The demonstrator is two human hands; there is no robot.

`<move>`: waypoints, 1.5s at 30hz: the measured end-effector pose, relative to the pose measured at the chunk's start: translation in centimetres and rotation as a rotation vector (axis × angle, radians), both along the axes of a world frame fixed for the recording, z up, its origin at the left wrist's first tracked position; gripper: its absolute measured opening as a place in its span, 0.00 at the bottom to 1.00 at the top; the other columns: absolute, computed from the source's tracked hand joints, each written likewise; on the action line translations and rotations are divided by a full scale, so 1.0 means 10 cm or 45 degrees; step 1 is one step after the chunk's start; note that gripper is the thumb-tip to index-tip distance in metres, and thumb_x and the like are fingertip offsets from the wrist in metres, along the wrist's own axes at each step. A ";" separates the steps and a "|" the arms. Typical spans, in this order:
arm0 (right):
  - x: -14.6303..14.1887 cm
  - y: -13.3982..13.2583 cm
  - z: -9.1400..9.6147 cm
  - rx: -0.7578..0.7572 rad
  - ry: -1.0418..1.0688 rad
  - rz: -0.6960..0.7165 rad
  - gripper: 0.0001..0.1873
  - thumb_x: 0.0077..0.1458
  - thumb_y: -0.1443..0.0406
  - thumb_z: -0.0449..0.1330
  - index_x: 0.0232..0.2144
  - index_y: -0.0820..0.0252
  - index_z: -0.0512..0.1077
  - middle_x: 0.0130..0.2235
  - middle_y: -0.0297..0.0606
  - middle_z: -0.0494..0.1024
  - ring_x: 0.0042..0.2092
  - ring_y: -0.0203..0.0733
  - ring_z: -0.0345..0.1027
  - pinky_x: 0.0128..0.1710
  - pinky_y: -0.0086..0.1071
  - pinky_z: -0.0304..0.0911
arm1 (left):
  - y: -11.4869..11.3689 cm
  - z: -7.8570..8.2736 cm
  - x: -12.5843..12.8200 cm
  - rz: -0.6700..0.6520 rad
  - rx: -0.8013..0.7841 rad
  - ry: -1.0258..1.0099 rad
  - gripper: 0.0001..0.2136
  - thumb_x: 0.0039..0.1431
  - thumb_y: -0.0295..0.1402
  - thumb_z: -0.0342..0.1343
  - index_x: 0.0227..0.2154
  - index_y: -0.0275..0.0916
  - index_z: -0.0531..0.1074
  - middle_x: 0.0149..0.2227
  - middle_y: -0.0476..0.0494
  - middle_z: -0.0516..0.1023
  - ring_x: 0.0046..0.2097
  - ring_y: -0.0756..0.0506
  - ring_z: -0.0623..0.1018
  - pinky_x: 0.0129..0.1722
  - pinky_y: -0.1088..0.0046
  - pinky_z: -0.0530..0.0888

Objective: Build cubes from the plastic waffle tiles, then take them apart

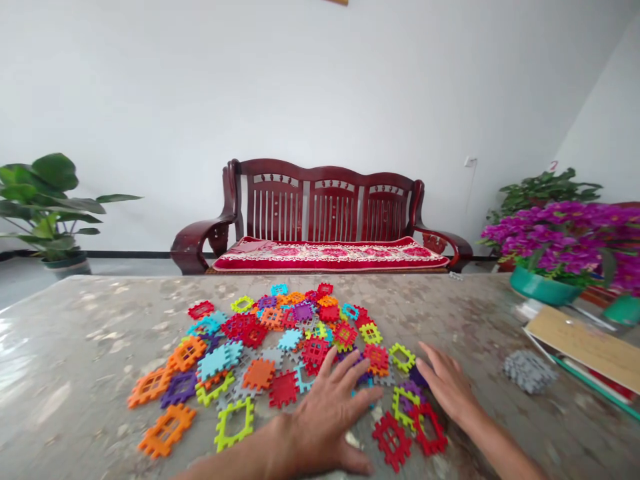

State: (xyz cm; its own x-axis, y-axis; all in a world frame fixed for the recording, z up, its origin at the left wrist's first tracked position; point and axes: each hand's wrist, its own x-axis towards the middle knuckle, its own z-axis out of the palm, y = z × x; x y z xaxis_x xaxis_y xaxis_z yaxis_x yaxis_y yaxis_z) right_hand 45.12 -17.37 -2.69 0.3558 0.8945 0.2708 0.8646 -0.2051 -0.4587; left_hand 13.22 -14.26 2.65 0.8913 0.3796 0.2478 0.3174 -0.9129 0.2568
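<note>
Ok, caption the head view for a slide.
Open left hand and right hand lie on scattered colourful plastic tiles on a table; a grey tile cluster sits apart.

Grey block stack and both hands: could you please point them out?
grey block stack point(529, 371), head view, middle of the stack's top.
left hand point(325, 417), head view, back of the hand.
right hand point(447, 387), head view, back of the hand.

Far beyond the fingers point(350, 368), a dark red wooden bench point(320, 203) with a red patterned cushion point(330, 255) is standing against a plain white wall point(320, 80). Well to their left, a broad-leaved plant point(45, 200) is sitting on the grey floor point(20, 275). To their right, purple flowers point(565, 233) are blooming in a teal pot point(540, 288). Soft light is glinting off the marbled table point(75, 347).
</note>
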 end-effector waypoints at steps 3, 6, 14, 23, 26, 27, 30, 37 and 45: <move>-0.21 -0.02 -0.01 -0.011 -0.035 0.048 0.28 0.57 0.52 0.46 0.55 0.53 0.68 0.58 0.41 0.71 0.60 0.52 0.60 0.62 0.48 0.51 | -0.11 -0.09 0.21 -0.030 -0.056 0.044 0.45 0.45 0.59 0.59 0.66 0.55 0.50 0.70 0.37 0.47 0.69 0.29 0.49 0.62 0.34 0.46; -0.49 0.11 0.08 -0.007 -0.013 0.124 0.26 0.59 0.54 0.45 0.55 0.52 0.68 0.57 0.41 0.72 0.59 0.51 0.62 0.60 0.47 0.53 | -0.10 -0.16 0.42 0.140 -0.098 0.025 0.45 0.46 0.60 0.57 0.66 0.54 0.50 0.71 0.35 0.44 0.69 0.28 0.47 0.62 0.34 0.47; -0.70 0.60 0.26 -0.048 0.075 0.101 0.24 0.60 0.56 0.44 0.51 0.54 0.72 0.51 0.42 0.76 0.55 0.50 0.66 0.57 0.42 0.56 | 0.19 -0.18 0.64 0.414 0.015 -0.030 0.39 0.48 0.58 0.58 0.61 0.48 0.60 0.67 0.34 0.56 0.66 0.29 0.56 0.61 0.40 0.55; -0.69 0.97 0.40 -0.057 0.582 0.191 0.24 0.53 0.53 0.47 0.36 0.61 0.76 0.41 0.46 0.80 0.47 0.52 0.71 0.49 0.41 0.63 | 0.31 0.03 0.74 0.339 0.164 -0.019 0.14 0.58 0.40 0.54 0.45 0.41 0.69 0.54 0.40 0.71 0.54 0.38 0.70 0.53 0.58 0.70; -0.78 1.00 0.56 -0.065 0.745 0.279 0.25 0.53 0.50 0.47 0.35 0.61 0.76 0.37 0.43 0.80 0.41 0.49 0.73 0.40 0.38 0.68 | 0.45 0.12 0.68 0.394 0.203 0.008 0.09 0.61 0.32 0.50 0.43 0.41 0.70 0.50 0.40 0.73 0.51 0.41 0.73 0.49 0.62 0.72; -0.82 0.99 0.62 -0.056 0.865 0.331 0.25 0.53 0.50 0.49 0.37 0.60 0.76 0.38 0.43 0.80 0.41 0.48 0.74 0.39 0.38 0.68 | 0.52 0.16 0.63 0.429 0.202 0.018 0.09 0.62 0.30 0.49 0.43 0.42 0.71 0.49 0.41 0.74 0.49 0.41 0.74 0.48 0.62 0.72; -0.89 0.92 0.79 0.025 1.221 0.479 0.25 0.51 0.49 0.56 0.44 0.58 0.75 0.45 0.45 0.79 0.47 0.49 0.73 0.46 0.40 0.68 | 0.72 0.30 0.41 0.618 0.193 -0.007 0.11 0.62 0.27 0.47 0.42 0.42 0.73 0.46 0.39 0.76 0.48 0.41 0.75 0.47 0.61 0.72; -0.42 0.32 0.54 0.040 0.471 0.471 0.43 0.45 0.43 0.61 0.61 0.52 0.62 0.65 0.44 0.61 0.66 0.55 0.49 0.65 0.51 0.45 | 0.57 0.26 -0.62 0.669 0.224 -0.105 0.16 0.59 0.42 0.55 0.49 0.47 0.74 0.59 0.41 0.70 0.60 0.36 0.67 0.60 0.50 0.63; -0.40 -0.01 0.06 -0.119 -0.116 0.406 0.44 0.50 0.46 0.59 0.66 0.49 0.54 0.68 0.43 0.53 0.68 0.57 0.45 0.64 0.52 0.46 | -0.01 -0.15 -1.50 0.473 0.180 0.195 0.43 0.50 0.57 0.58 0.66 0.57 0.48 0.69 0.43 0.51 0.67 0.29 0.54 0.61 0.41 0.57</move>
